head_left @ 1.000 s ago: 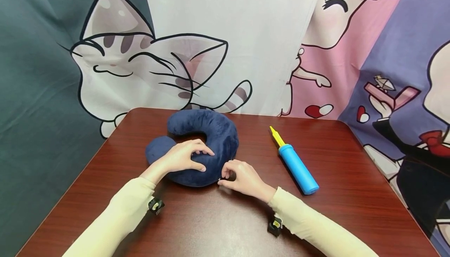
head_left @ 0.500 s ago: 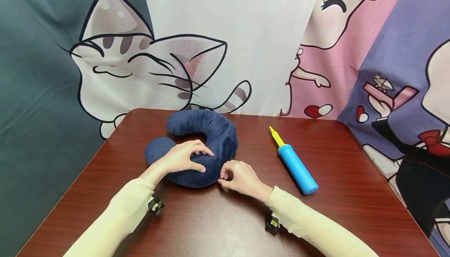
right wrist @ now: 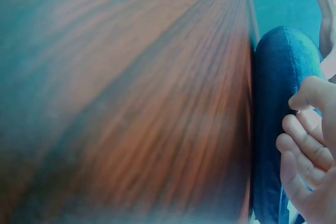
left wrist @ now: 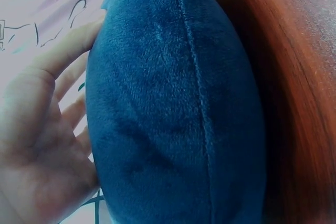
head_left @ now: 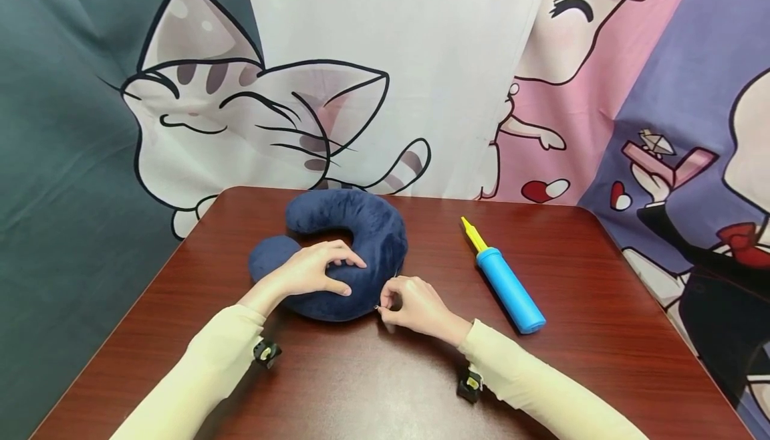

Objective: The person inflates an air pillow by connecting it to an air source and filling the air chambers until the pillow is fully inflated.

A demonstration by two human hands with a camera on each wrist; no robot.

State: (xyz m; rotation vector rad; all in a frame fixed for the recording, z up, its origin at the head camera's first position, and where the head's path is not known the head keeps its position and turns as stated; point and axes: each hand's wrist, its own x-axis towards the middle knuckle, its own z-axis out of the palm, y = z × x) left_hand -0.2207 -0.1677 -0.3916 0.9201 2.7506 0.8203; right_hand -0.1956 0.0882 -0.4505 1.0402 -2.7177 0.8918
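A navy plush neck pillow (head_left: 375, 226) lies on the table, its curve toward the right and its rounded ends toward the left. My left hand (head_left: 315, 267) rests on its near arm with thumb and fingers spread. In the left wrist view, the pillow's seamed side (left wrist: 173, 103) stands beside that hand's palm. At the pillow's lower right edge, my right hand (head_left: 415, 307) pinches a small zipper pull (head_left: 377, 307) between thumb and forefinger. In the right wrist view, that pull is mostly hidden by the fingertips (right wrist: 299, 100), which sit along the seam.
A blue hand pump (head_left: 511, 289) with a yellow nozzle (head_left: 474, 234) lies to the right of the pillow on the dark red wooden table (head_left: 337, 386). Behind the table hangs a cartoon-printed curtain (head_left: 397, 39).
My right hand shifts a little left, then slightly back right at the pillow's edge, still pinching the zipper pull. The left hand and the pillow stay nearly in place.
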